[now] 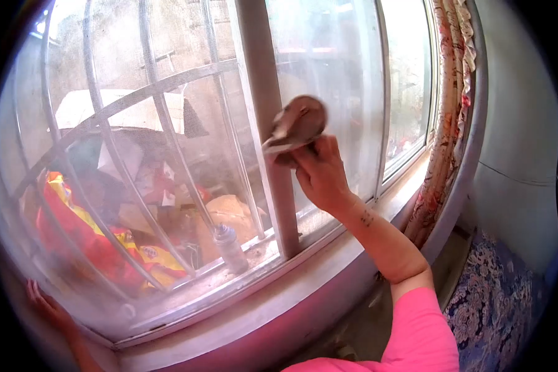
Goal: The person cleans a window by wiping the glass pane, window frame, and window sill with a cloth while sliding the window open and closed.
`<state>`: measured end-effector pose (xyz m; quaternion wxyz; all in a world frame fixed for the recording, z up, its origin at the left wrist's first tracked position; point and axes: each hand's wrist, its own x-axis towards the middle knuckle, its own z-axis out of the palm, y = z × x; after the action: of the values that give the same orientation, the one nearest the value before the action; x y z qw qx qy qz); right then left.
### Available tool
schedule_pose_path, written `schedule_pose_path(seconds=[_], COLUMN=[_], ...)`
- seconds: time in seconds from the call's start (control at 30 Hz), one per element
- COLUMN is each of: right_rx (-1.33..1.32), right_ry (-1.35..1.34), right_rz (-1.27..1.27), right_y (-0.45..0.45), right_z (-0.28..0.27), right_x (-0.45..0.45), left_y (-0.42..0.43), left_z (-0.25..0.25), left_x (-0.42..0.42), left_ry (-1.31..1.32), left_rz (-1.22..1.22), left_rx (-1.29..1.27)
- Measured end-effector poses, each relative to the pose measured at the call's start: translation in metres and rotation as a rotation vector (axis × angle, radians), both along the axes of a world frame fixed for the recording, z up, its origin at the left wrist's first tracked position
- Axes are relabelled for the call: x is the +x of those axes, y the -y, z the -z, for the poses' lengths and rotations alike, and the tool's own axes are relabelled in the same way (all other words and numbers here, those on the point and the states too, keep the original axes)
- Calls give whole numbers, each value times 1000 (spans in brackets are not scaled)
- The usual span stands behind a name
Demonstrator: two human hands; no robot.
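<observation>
My right hand (321, 170) is raised at the window and closed around a bunched brown-grey rag (298, 124). The rag overlaps the upright grey window frame bar (263, 80); whether it presses on the bar or on the pane beside it, I cannot tell. Part of the rag is smeared by motion. At the lower left, my left hand (48, 307) rests by the wall at the window's edge, its fingers stretched out and nothing in them. A hazy window pane (328, 93) stands behind my right hand.
Behind the left part of the window are metal bars (161, 111), a clear bottle (229, 248), a red and yellow bag (87, 242) and cardboard. A sill (241, 316) runs below. To the right hang a flowered curtain (443, 124) and dark patterned fabric (496, 304).
</observation>
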<state>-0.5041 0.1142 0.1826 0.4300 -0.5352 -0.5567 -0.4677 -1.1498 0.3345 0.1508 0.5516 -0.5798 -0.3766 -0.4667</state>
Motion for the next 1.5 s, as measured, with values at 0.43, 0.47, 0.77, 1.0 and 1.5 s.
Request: schedule_pose_path(seconds=[0.43, 0.47, 0.77, 1.0, 1.5], right_rx=[-255, -248, -200, -227, -153], right_ry=[554, 568, 611, 571, 290], right_rz=[-118, -147, -256, -226, -94], right_y=[39, 39, 41, 49, 68], right_z=[55, 56, 61, 72, 93], right_x=[100, 105, 138, 176, 271], left_y=[139, 147, 178, 167, 144], left_z=[-24, -23, -12, -20, -5], left_x=[306, 339, 525, 576, 574], left_ry=[-195, -251, -262, -102, -45], left_rz=[403, 443, 673, 524, 646], left_rx=[-61, -65, -205, -250, -5])
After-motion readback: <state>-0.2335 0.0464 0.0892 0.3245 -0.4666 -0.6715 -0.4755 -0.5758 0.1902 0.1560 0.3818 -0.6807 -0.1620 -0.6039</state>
